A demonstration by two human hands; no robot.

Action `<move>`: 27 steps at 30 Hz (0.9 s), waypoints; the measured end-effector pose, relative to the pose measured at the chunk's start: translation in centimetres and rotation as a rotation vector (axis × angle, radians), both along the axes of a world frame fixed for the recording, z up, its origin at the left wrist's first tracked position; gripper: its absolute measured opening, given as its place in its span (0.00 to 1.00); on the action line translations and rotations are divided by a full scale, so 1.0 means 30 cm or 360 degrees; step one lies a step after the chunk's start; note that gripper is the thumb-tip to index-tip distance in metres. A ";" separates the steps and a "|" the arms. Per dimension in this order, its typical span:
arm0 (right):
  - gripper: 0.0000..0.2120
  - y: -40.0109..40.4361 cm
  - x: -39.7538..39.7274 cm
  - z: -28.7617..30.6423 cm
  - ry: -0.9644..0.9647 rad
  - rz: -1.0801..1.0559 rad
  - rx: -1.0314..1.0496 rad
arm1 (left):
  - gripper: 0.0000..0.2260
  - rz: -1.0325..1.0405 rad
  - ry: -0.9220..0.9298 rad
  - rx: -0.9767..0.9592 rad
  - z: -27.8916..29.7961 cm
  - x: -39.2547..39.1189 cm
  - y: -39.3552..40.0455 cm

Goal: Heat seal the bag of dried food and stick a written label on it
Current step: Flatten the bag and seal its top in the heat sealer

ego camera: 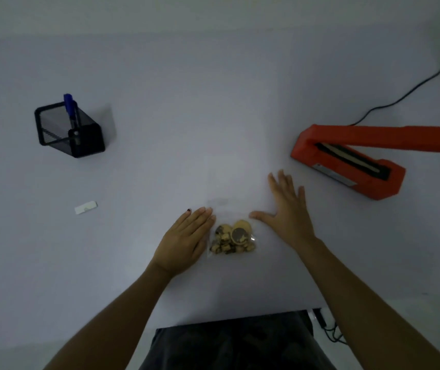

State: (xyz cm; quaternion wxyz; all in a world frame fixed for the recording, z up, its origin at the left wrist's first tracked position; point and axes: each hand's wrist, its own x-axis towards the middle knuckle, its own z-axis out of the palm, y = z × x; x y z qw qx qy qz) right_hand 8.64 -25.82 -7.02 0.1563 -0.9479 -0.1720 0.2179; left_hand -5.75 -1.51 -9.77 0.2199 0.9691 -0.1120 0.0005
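A clear plastic bag [230, 209] lies flat on the white table, with brown and yellow dried food pieces [233, 239] bunched at its near end. My left hand [184, 240] rests flat, fingers together, along the bag's left edge. My right hand [286, 209] lies open with fingers spread on the table just right of the bag, thumb pointing at the bag's edge. An orange heat sealer [347, 166] stands at the right with its arm raised. A small white label [86, 207] lies at the left.
A black mesh pen holder [69, 132] with a blue marker [70, 108] stands at the far left. The sealer's black cable [400, 98] runs off the table's far right. The table's near edge [240, 317] is by my lap.
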 end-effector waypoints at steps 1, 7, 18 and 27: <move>0.50 -0.002 -0.001 -0.001 -0.0010 0.0010 -0.0021 | 0.18 0.0033 0.0009 -0.0018 0.012 0.008 -0.005; 0.51 -0.001 0.002 0.002 0.0012 0.0013 -0.0071 | 0.21 0.0659 0.0196 -0.0357 0.111 0.124 -0.095; 0.51 0.006 0.009 0.006 0.0070 -0.0030 -0.0003 | 0.18 0.1651 0.0756 -0.0842 0.174 0.331 -0.154; 0.49 0.030 0.032 0.079 0.0207 -0.0237 0.0153 | 0.11 0.1480 0.0874 -0.0957 0.212 0.400 -0.115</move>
